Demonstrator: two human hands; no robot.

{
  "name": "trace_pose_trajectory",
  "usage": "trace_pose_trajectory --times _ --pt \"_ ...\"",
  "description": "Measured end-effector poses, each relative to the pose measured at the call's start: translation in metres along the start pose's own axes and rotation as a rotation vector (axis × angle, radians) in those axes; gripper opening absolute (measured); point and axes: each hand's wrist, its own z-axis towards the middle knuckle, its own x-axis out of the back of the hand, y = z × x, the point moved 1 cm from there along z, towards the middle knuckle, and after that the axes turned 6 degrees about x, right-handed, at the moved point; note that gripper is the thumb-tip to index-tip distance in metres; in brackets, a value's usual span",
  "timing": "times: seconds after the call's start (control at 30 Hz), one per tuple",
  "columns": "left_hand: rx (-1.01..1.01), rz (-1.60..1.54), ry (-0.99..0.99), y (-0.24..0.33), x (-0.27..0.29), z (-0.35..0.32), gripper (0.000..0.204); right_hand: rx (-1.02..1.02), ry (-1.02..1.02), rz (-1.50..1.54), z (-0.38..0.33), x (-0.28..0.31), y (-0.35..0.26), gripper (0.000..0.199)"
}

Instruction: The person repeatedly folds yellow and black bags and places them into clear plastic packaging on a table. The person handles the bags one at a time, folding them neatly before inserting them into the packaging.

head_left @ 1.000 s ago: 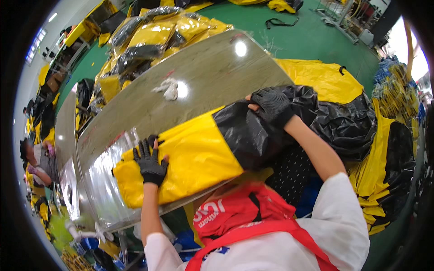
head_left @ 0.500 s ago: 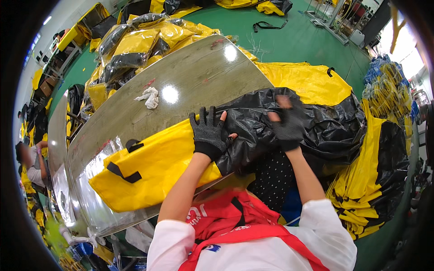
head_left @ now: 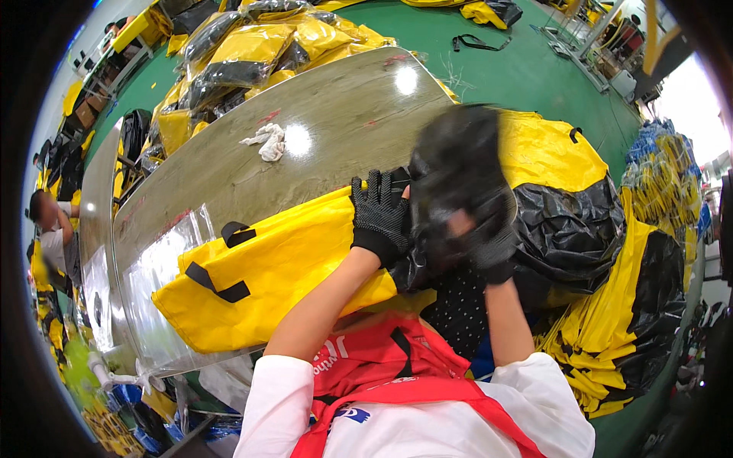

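A yellow-and-black piece of coated tarpaulin point(head_left: 282, 267) with black strap loops lies along the table's near edge. My left hand point(head_left: 382, 217), in a black dotted glove, rests on it with fingers spread, where the yellow meets the black. The black end point(head_left: 458, 168) stands raised off the table, folding up and blurred by motion. My right hand point(head_left: 489, 240), also gloved, is closed on that raised end at its near side; its fingers are partly hidden and smeared.
The metal-topped table point(head_left: 343, 107) bears a crumpled white cloth point(head_left: 267, 142) and clear plastic sheets point(head_left: 168, 267). Bagged yellow-and-black bundles point(head_left: 252, 46) are heaped beyond it. More tarpaulin point(head_left: 557, 153) lies at the right. A person point(head_left: 57, 237) is at the far left.
My right hand has taken hold of the black end and lifted it from lying flat, folding it toward the left. My left hand stays spread on the tarpaulin.
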Motion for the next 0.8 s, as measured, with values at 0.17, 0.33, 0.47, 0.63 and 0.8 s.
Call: trace_pose_trajectory --times 0.17,0.33,0.47,0.63,0.8 --pt "-0.111 -0.696 -0.302 -0.089 -0.037 -0.015 0.069 0.634 -0.231 -0.405 -0.025 -0.082 -0.076 0.046" --pt "0.126 -0.003 -0.133 -0.249 0.06 -0.115 0.06 0.541 -0.394 -0.577 -0.024 -0.113 -0.082 0.073" --pt "0.657 0.455 0.221 -0.331 0.099 -0.248 0.068 0.387 -0.778 -0.666 -0.008 -0.124 -0.115 0.092" --pt "1.146 -0.719 0.141 -0.382 0.055 -0.358 0.071 0.649 -0.389 -0.453 -0.02 -0.175 -0.101 0.087" --pt "1.08 -1.737 -0.047 -0.333 0.098 -0.325 0.053 0.303 -0.425 -0.38 -0.014 -0.203 -0.137 0.08"
